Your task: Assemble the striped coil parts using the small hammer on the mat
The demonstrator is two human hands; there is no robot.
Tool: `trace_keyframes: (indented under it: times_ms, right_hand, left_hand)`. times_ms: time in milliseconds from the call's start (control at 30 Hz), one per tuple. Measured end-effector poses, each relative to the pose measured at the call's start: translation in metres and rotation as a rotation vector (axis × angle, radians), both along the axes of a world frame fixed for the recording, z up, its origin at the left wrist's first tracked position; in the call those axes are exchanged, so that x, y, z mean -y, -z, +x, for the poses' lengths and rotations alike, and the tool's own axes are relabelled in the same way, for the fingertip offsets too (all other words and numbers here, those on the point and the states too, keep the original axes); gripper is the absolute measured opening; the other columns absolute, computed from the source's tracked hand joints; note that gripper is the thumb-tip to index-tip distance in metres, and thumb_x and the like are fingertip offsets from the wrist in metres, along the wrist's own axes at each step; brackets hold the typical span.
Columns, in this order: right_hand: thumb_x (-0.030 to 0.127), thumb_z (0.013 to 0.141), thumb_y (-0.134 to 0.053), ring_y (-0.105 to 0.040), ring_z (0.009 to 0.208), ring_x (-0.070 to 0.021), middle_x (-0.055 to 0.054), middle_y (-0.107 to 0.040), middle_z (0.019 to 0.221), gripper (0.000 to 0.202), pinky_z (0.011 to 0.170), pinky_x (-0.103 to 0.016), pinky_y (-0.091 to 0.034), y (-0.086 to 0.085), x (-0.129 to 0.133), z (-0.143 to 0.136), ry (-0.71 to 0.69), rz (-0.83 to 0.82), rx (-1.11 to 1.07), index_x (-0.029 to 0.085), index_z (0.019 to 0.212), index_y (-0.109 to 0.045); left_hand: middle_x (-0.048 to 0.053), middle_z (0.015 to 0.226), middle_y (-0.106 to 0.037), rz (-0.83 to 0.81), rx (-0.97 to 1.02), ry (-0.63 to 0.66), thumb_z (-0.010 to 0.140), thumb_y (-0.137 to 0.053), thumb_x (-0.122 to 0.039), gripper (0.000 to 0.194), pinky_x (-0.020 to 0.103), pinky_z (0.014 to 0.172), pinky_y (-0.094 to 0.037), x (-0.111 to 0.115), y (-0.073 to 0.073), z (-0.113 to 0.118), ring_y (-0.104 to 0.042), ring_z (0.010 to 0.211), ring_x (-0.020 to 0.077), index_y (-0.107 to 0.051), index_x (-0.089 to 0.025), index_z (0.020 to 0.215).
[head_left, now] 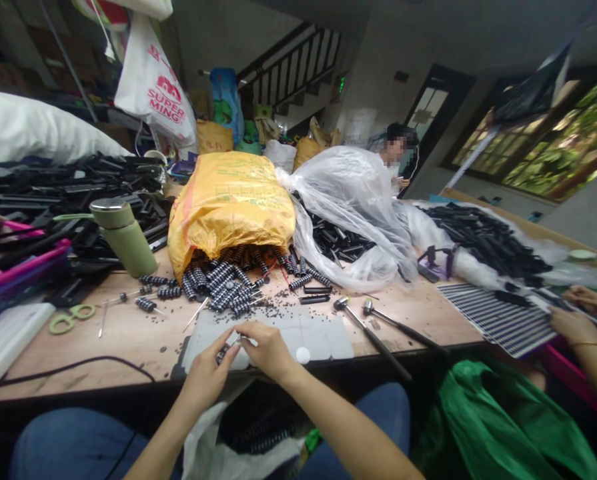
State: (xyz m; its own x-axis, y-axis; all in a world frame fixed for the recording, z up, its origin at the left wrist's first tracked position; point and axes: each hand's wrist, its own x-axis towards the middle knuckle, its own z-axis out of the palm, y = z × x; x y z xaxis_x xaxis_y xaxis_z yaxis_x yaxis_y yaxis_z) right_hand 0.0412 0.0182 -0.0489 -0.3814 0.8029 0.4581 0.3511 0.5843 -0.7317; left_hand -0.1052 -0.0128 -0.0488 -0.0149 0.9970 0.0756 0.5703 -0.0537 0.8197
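My left hand (214, 360) is closed around a black-and-white ribbed roller (223, 353) above the front edge of a grey mat (278, 330). Fingers of my right hand (263, 345) pinch together at the roller's upper end, where a small metallic piece shows; its exact shape is too small to tell. Behind both hands, a pile of similar ribbed rollers (223, 283) spills from a yellow bag (235, 200). Small black bits lie scattered between the pile and the mat.
Two hammers (378, 333) lie right of the mat. Green scissors (71, 319), a green flask (124, 237) and a white box (13, 340) stand or lie left. A clear bag (348, 200) holds black tubes. Another person's hands (575, 323) are at far right, near a striped sheet (498, 317).
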Motion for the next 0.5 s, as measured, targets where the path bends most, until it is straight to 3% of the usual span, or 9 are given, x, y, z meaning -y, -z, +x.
trace_keyframes:
  times_ms: [100, 200, 267, 367, 500]
  right_hand:
    - [0.014, 0.076, -0.05, -0.056, 0.104, -0.0142, -0.007, -0.061, 0.113, 0.036, 0.092, -0.023, -0.041, -0.006, -0.01, -0.001, -0.101, 0.079, 0.106, 0.016, 0.111, -0.056]
    - [0.021, 0.081, -0.048, -0.05, 0.11, -0.0153, -0.007, -0.057, 0.118, 0.034, 0.097, -0.028, -0.035, -0.012, -0.047, -0.017, 0.046, 0.009, 0.168, 0.016, 0.114, -0.053]
    - [0.02, 0.081, -0.048, -0.045, 0.114, -0.019, -0.009, -0.057, 0.116, 0.027, 0.1, -0.036, -0.03, -0.015, -0.08, -0.034, 0.142, -0.113, 0.199, 0.016, 0.106, -0.057]
    - [0.012, 0.073, -0.055, -0.047, 0.108, -0.0236, -0.013, -0.064, 0.1, 0.013, 0.097, -0.042, -0.029, -0.016, -0.117, -0.055, 0.153, -0.224, 0.162, 0.013, 0.083, -0.063]
    - [0.013, 0.071, -0.056, -0.053, 0.1, -0.02, -0.011, -0.064, 0.097, 0.011, 0.091, -0.037, -0.036, -0.011, -0.121, -0.059, 0.12, -0.352, 0.01, 0.014, 0.08, -0.063]
  left_hand:
    - [0.005, 0.08, -0.066, 0.011, 0.051, -0.063, 0.077, -0.044, -0.047, 0.049, 0.031, 0.07, -0.049, -0.005, 0.003, -0.003, -0.062, 0.072, 0.0191, -0.055, -0.014, 0.111]
    - [0.002, 0.071, -0.061, 0.008, 0.152, -0.142, 0.076, -0.045, -0.05, 0.045, 0.027, 0.053, -0.047, -0.01, 0.007, -0.007, -0.057, 0.055, 0.0151, -0.055, -0.015, 0.102]
    - [-0.001, 0.068, -0.058, -0.009, 0.242, -0.173, 0.075, -0.045, -0.053, 0.043, 0.023, 0.04, -0.041, -0.012, 0.009, -0.008, -0.049, 0.042, 0.0108, -0.052, -0.016, 0.097]
    - [-0.002, 0.07, -0.055, -0.027, 0.326, -0.174, 0.075, -0.045, -0.054, 0.042, 0.02, 0.034, -0.035, -0.013, 0.007, -0.011, -0.044, 0.039, 0.0082, -0.049, -0.017, 0.095]
    - [-0.002, 0.064, -0.054, -0.011, 0.266, -0.21, 0.074, -0.044, -0.056, 0.041, 0.021, 0.035, -0.037, -0.015, 0.0, -0.02, -0.043, 0.038, 0.0083, -0.053, -0.017, 0.084]
